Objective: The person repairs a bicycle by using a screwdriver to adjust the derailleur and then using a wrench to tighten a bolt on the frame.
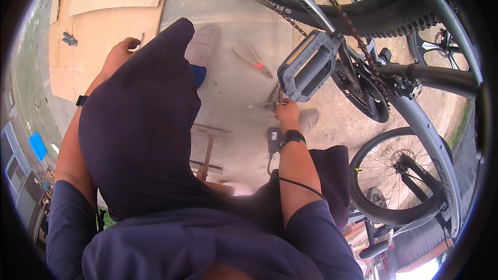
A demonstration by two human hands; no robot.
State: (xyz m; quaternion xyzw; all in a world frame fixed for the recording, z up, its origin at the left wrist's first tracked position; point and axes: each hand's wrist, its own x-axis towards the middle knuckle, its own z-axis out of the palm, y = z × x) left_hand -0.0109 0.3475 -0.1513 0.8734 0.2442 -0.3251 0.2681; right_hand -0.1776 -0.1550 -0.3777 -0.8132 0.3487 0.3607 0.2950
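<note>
My right hand (287,113) is closed on a thin metal tool (267,105), blurred so that its kind does not show. It is just below a black bicycle pedal (307,66), which is fixed to a crank on an upturned-looking grey bicycle frame (423,124). At the left, my left hand (124,51) is over the cardboard's edge, fingers curled by a slim shiny piece (141,40); my knee partly hides this. Pliers (252,60) with a red part lie on the ground between my feet, slightly blurred. A rusty-looking chain (337,5) runs past the pedal.
Flat cardboard (104,26) covers the ground at left, with a small dark object (69,39) on it. A wheel (402,171) stands at right, a large tyre (363,18) at top. A wooden stool (208,145) is between my legs. A cable (303,186) crosses my right forearm.
</note>
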